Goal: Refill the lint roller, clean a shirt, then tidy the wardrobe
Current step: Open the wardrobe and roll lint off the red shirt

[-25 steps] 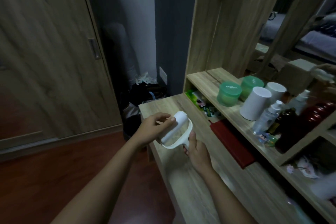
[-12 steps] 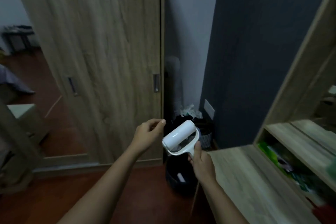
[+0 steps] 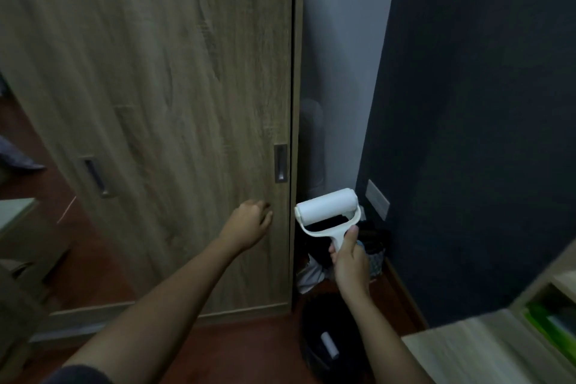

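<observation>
The tall wood-grain sliding wardrobe door (image 3: 187, 103) stood shut. My left hand (image 3: 251, 224) hovered beside it, loosely curled and empty; my right hand (image 3: 349, 262) gripped the white plastic lint roller (image 3: 327, 207), seemingly refilled. Next, I judged: hook the small recessed metal handle (image 3: 280, 163) — slide.

Right hand (image 3: 349, 259) grips the lint roller (image 3: 327, 207) by its handle, white drum above the fist | left hand (image 3: 249, 221) out at the wardrobe door (image 3: 156, 103), fingers curled away, contact unclear | recessed pull (image 3: 280, 163) just above that hand | black bin (image 3: 314, 321) below the right hand, small white roll (image 3: 329, 344) inside
</observation>
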A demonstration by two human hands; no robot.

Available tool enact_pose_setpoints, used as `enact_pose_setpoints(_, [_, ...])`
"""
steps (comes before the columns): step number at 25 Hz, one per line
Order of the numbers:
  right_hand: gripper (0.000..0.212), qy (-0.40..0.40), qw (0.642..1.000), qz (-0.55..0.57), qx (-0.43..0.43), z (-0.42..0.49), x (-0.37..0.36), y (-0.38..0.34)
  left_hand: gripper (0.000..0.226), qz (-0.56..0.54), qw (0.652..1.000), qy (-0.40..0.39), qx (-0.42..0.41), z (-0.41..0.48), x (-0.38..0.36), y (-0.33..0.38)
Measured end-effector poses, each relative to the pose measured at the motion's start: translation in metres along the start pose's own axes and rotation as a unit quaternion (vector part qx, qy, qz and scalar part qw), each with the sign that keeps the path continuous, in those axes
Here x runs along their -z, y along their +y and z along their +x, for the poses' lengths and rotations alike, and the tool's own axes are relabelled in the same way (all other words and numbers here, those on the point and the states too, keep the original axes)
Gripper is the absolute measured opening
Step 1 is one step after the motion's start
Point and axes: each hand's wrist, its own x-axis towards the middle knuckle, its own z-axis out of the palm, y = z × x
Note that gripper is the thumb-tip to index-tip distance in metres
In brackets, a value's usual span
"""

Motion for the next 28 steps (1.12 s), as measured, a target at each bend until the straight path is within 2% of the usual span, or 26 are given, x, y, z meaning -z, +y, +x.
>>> enact_pose_setpoints(2, [0.066, 0.0, 1.0, 0.001, 0.0, 0.052, -0.017, -0.009, 0.039, 0.092, 0.994, -0.024, -0.05, 0.058, -0.015, -0.019])
enact_pose_setpoints(5, [0.067, 0.002, 1.0, 0.018, -0.013, 0.12, -0.036, -0.02, 0.04, 0.204, 0.965, -0.076, -0.143, 0.128, -0.03, -0.031])
enact_pose_setpoints(6, [0.068, 0.004, 0.999, 0.025, -0.02, 0.141, -0.043, -0.021, 0.038, 0.23, 0.95, -0.12, -0.172, 0.149, -0.038, -0.037])
enact_pose_setpoints(8, [0.068, 0.008, 0.999, 0.033, -0.029, 0.18, -0.056, -0.022, 0.043, 0.323, 0.905, -0.208, -0.18, 0.187, -0.052, -0.055])
enact_pose_setpoints(12, [0.068, 0.007, 0.997, 0.035, -0.062, 0.224, -0.074, -0.018, 0.046, 0.439, 0.815, -0.258, -0.275, 0.239, -0.062, -0.082])
enact_pose_setpoints(13, [0.068, 0.005, 0.997, 0.036, -0.068, 0.228, -0.077, -0.017, 0.047, 0.446, 0.807, -0.251, -0.295, 0.247, -0.065, -0.085])
enact_pose_setpoints(16, [0.068, 0.004, 0.996, 0.032, -0.08, 0.234, -0.086, -0.02, 0.04, 0.424, 0.799, -0.223, -0.364, 0.258, -0.066, -0.085])
enact_pose_setpoints(18, [0.068, 0.011, 0.997, 0.031, -0.071, 0.23, -0.095, -0.024, 0.025, 0.431, 0.791, -0.183, -0.393, 0.263, -0.068, -0.09])
enact_pose_setpoints(20, [0.068, 0.028, 0.997, 0.041, -0.053, 0.227, -0.105, -0.032, 0.016, 0.441, 0.792, -0.149, -0.395, 0.261, -0.069, -0.099])
enact_pose_setpoints(24, [0.064, 0.047, 0.996, 0.074, -0.031, 0.212, -0.136, -0.054, 0.039, 0.416, 0.814, -0.135, -0.382, 0.256, -0.059, -0.124])
enact_pose_setpoints(28, [0.067, 0.055, 0.995, 0.081, -0.016, 0.188, -0.182, -0.073, 0.039, 0.443, 0.792, -0.136, -0.398, 0.244, -0.035, -0.172])
